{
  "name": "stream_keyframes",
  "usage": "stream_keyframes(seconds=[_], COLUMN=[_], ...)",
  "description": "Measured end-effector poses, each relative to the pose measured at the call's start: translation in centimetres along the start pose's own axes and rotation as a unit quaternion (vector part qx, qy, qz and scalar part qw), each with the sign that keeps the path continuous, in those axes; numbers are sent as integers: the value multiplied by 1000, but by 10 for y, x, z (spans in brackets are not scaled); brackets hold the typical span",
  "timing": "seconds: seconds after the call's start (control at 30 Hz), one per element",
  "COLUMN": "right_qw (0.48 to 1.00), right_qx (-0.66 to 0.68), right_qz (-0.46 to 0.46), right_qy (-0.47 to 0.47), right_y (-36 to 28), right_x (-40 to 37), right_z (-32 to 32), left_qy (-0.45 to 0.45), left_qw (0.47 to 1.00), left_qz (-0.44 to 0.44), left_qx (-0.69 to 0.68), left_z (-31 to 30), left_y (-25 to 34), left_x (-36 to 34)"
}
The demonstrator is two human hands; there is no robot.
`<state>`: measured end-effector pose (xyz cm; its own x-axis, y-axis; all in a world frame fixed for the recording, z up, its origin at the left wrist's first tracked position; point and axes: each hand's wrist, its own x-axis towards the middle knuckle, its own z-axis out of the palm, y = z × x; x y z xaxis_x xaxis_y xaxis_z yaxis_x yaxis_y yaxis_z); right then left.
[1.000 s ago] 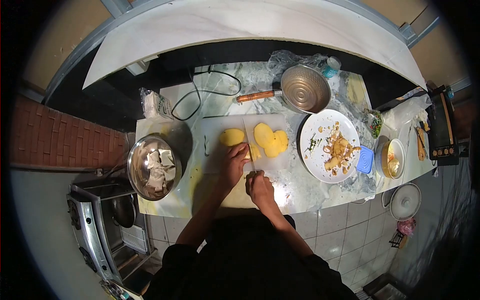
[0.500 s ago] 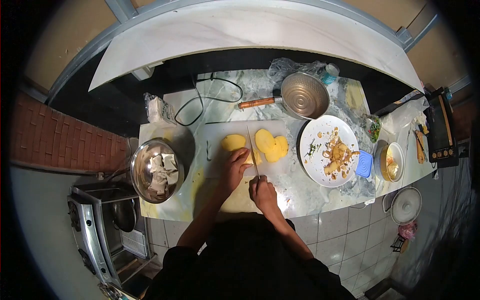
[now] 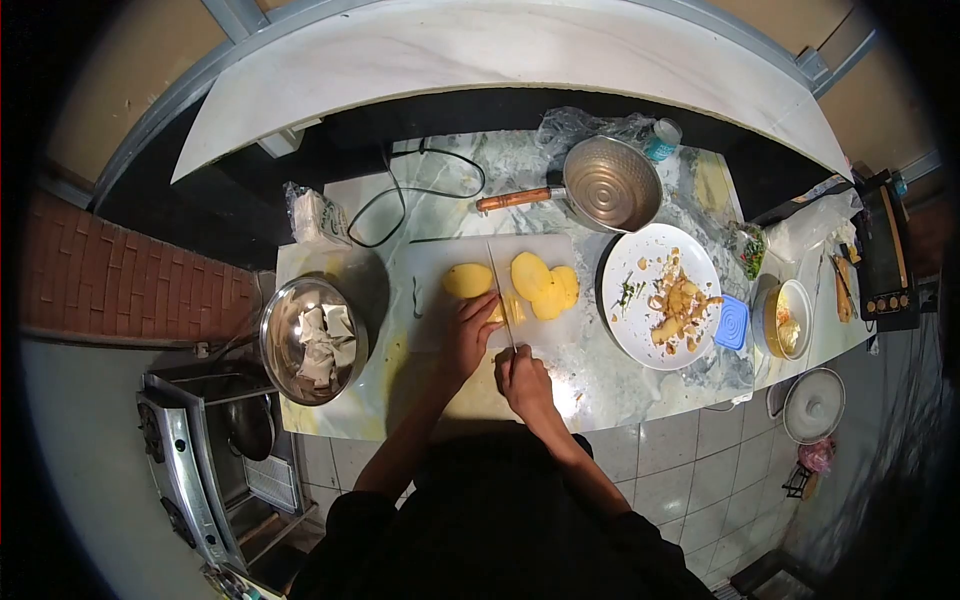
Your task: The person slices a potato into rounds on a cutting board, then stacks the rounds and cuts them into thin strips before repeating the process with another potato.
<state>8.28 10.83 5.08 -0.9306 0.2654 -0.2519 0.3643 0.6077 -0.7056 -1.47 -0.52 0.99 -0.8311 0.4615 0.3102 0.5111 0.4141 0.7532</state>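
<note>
Left hand (image 3: 468, 338) pins the potato piece (image 3: 512, 308) mid-frame with curled fingers. Right hand (image 3: 524, 380) grips the knife (image 3: 499, 290), blade pointing up-frame right beside them.

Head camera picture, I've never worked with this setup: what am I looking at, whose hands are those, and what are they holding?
No machine here: one camera on a person's head looks down through a fisheye lens; the dark shape below is their body. The left hand holds down a pale yellow peeled potato piece on a white rectangular cutting board; the right hand grips a long-bladed kitchen knife, blade beside that hand. Yellow potato slices lie right of the blade, a whole peeled yellow potato left. Around: a round steel bowl of white chunks, a white plate of peelings, a steel pan with wooden handle.
</note>
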Motion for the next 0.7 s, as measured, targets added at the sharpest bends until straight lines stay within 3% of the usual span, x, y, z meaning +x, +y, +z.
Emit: stream_keyframes(seconds=[0.4,0.7], right_qw=[999,998], right_qx=[20,-48], right_qz=[-27,33], right_qy=[11,-26], right_y=[11,1], right_x=[2,-10], right_z=[13,-3], left_qy=[-6,0], left_qw=[1000,1000], left_qz=[0,-26], left_qx=[-8,-16], left_z=[1,-1], left_y=[0,8], left_x=[0,2])
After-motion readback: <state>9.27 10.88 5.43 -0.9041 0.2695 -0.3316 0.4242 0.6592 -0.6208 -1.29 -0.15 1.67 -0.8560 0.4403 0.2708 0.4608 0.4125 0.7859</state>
